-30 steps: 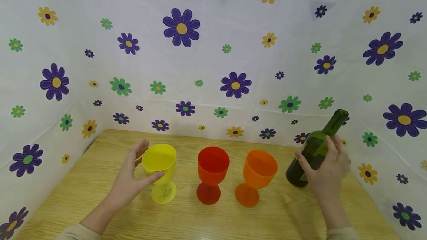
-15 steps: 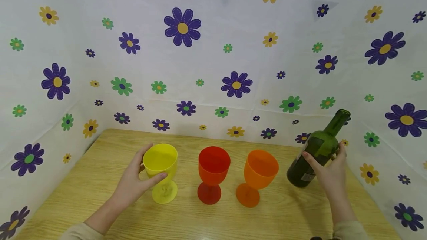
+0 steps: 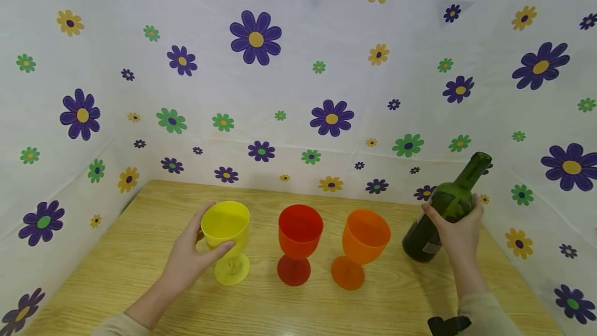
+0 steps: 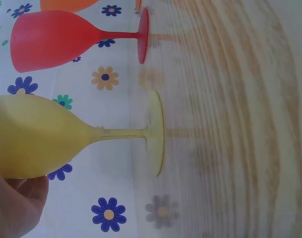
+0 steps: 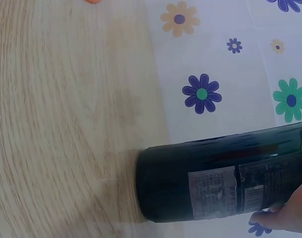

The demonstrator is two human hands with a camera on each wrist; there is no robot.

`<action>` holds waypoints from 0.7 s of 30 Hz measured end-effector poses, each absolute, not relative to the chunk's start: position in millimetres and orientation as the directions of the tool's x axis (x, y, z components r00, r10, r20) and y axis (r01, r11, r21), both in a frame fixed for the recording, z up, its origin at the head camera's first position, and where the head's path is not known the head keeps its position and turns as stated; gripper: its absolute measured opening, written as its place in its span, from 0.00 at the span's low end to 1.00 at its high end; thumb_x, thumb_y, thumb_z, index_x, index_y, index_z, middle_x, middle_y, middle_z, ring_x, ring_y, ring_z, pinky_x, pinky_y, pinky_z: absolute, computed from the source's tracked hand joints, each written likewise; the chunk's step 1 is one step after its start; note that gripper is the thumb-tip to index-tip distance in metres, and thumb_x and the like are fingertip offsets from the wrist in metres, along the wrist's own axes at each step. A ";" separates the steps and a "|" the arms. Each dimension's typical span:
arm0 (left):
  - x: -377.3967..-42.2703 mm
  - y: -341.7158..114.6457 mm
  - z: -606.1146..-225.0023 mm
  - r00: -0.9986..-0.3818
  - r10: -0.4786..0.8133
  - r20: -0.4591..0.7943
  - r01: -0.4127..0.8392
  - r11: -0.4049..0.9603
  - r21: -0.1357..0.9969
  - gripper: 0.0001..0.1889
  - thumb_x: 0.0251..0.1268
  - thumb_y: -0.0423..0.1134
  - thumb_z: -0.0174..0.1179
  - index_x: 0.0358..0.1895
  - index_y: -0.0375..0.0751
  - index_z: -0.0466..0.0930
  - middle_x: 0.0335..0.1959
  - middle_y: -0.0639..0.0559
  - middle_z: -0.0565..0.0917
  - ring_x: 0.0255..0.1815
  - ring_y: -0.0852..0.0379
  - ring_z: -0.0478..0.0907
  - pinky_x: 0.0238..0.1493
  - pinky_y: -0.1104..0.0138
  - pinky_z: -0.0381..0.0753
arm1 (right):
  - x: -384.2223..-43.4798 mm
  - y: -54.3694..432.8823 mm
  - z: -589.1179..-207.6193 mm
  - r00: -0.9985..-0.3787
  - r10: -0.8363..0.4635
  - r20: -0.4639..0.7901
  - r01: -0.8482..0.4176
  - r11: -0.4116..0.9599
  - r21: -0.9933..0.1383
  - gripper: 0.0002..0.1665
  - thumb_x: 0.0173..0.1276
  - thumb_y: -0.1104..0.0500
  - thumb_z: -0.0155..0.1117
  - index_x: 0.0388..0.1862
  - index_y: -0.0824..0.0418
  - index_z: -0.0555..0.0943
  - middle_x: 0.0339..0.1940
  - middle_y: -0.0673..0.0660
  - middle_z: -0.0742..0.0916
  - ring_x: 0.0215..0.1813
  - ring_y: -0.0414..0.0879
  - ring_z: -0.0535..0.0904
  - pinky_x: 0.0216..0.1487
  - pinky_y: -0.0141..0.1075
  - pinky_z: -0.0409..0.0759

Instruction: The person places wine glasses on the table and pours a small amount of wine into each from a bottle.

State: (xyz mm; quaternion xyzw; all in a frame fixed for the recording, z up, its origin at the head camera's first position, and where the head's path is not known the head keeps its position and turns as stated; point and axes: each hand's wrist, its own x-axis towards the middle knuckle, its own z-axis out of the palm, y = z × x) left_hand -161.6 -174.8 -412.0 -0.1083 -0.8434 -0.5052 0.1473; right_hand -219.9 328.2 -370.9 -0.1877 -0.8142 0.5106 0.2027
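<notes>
My left hand [image 3: 191,255] holds the yellow plastic goblet [image 3: 231,220] round its bowl, thumb across the near side and fingers behind. The goblet's foot [image 4: 155,134] meets the wooden table in the left wrist view. At the right, my right hand [image 3: 459,237] grips a green glass wine bottle [image 3: 451,202] at its upper body, just below the shoulder. The bottle stands upright and uncapped. A pale label with a barcode shows on the bottle's side [image 5: 212,191] in the right wrist view; the fingers behind the bottle are partly hidden.
Between the hands stand a red goblet [image 3: 298,237] and an orange goblet [image 3: 365,237], both upright in the row. The wood-grain table [image 3: 261,310] ends at a white cloth backdrop [image 3: 200,87] printed with flowers, which also rises along both sides.
My right hand has shifted from in front of the bottle to wrap round its upper body. The left fingers have settled closer against the yellow goblet. Both things stay in place.
</notes>
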 end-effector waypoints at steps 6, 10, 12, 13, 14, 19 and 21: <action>-160.8 -174.9 -414.0 -0.928 0.015 0.372 0.335 0.468 0.818 0.44 0.56 0.46 0.69 0.73 0.43 0.55 0.64 0.44 0.70 0.62 0.43 0.68 0.61 0.42 0.67 | -223.1 324.9 -374.5 -0.819 0.549 0.167 0.079 0.397 -0.914 0.65 0.55 0.41 0.72 0.77 0.49 0.37 0.73 0.67 0.57 0.71 0.63 0.56 0.67 0.58 0.58; -160.4 -174.4 -414.6 -0.925 0.008 0.379 0.340 0.462 0.819 0.44 0.56 0.45 0.70 0.73 0.43 0.55 0.64 0.44 0.71 0.61 0.44 0.69 0.60 0.43 0.68 | -223.6 323.8 -374.7 -0.810 0.555 0.191 0.061 0.404 -0.913 0.63 0.56 0.43 0.72 0.76 0.51 0.39 0.72 0.67 0.58 0.71 0.63 0.56 0.68 0.57 0.58; -160.5 -174.4 -415.0 -0.925 0.003 0.379 0.337 0.462 0.820 0.44 0.55 0.45 0.70 0.73 0.44 0.55 0.63 0.44 0.71 0.61 0.44 0.69 0.60 0.43 0.68 | -223.5 323.5 -374.7 -0.809 0.554 0.197 0.058 0.409 -0.911 0.63 0.56 0.43 0.71 0.76 0.52 0.39 0.72 0.67 0.58 0.71 0.63 0.56 0.67 0.58 0.58; -160.6 -174.4 -415.1 -0.926 0.001 0.378 0.335 0.463 0.821 0.44 0.55 0.45 0.70 0.73 0.44 0.55 0.63 0.44 0.71 0.61 0.44 0.69 0.60 0.43 0.68 | -223.4 323.4 -374.7 -0.810 0.552 0.196 0.059 0.410 -0.910 0.63 0.56 0.43 0.71 0.76 0.52 0.39 0.72 0.67 0.58 0.71 0.63 0.56 0.67 0.58 0.58; -160.8 -174.4 -415.5 -0.926 -0.001 0.377 0.333 0.464 0.821 0.44 0.56 0.46 0.70 0.73 0.44 0.55 0.64 0.44 0.71 0.61 0.44 0.69 0.60 0.43 0.68 | -223.2 323.4 -374.7 -0.812 0.551 0.193 0.062 0.410 -0.910 0.63 0.56 0.43 0.71 0.76 0.52 0.38 0.72 0.68 0.58 0.71 0.63 0.56 0.67 0.58 0.58; -161.5 -174.4 -417.2 -0.928 -0.009 0.374 0.329 0.453 0.829 0.44 0.56 0.46 0.70 0.73 0.44 0.55 0.64 0.44 0.70 0.61 0.44 0.69 0.61 0.43 0.67 | -222.9 323.6 -374.9 -0.817 0.549 0.175 0.080 0.409 -0.909 0.64 0.57 0.42 0.71 0.76 0.52 0.37 0.72 0.68 0.58 0.71 0.64 0.56 0.67 0.58 0.58; -161.4 -174.3 -417.9 -0.927 -0.012 0.374 0.330 0.445 0.832 0.44 0.55 0.46 0.70 0.73 0.44 0.55 0.64 0.45 0.70 0.61 0.44 0.69 0.61 0.43 0.67 | -223.0 324.0 -375.3 -0.818 0.549 0.173 0.084 0.412 -0.907 0.64 0.56 0.42 0.71 0.76 0.52 0.37 0.72 0.68 0.58 0.71 0.64 0.56 0.67 0.58 0.58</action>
